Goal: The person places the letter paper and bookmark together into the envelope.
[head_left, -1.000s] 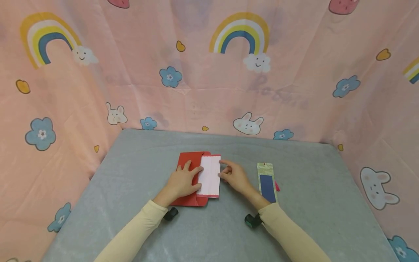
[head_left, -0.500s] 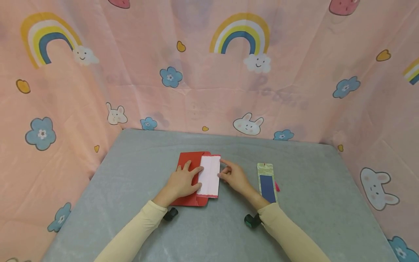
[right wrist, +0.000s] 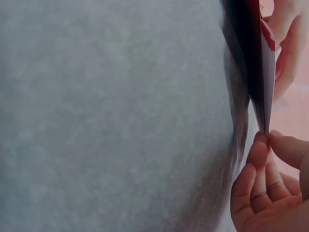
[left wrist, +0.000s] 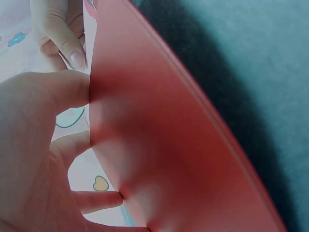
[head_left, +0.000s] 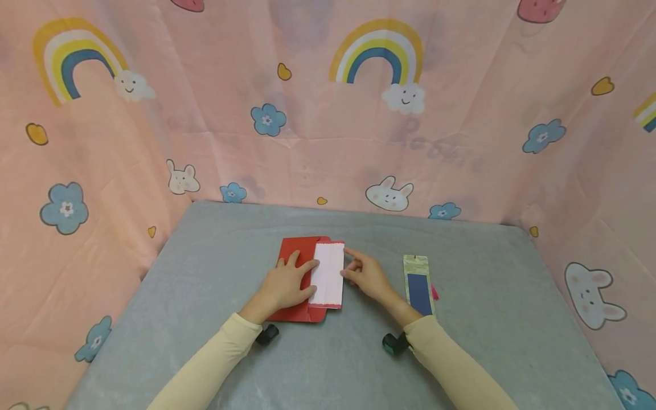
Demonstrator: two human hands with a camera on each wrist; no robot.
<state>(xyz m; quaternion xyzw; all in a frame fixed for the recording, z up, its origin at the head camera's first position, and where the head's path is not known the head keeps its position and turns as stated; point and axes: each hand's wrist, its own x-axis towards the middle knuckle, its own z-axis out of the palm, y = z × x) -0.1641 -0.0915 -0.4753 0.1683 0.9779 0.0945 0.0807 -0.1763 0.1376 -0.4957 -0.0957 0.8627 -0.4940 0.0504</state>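
Observation:
A red paper envelope lies flat, its flap side facing right. The left hand rests on it with fingers spread; thumb and index tips reach the left edge of a white card with red scalloped ends. Overlapping the envelope's right part, the card has its left edge by the flap. At the card's right edge, the right hand pinches it between thumb and fingers. The right wrist view has these fingertips at the bottom of the thin card. Red envelope fills the left wrist view.
Right of the hands lies a narrow green-patterned strip with a dark blue panel, partly behind the right forearm. A pink tassel shows beside it. A grey cloth covers the table; a pink printed curtain surrounds the back and sides.
The white card's right edge has shifted very slightly left, with the right fingertips still on it. The left hand and the envelope have stayed in place.

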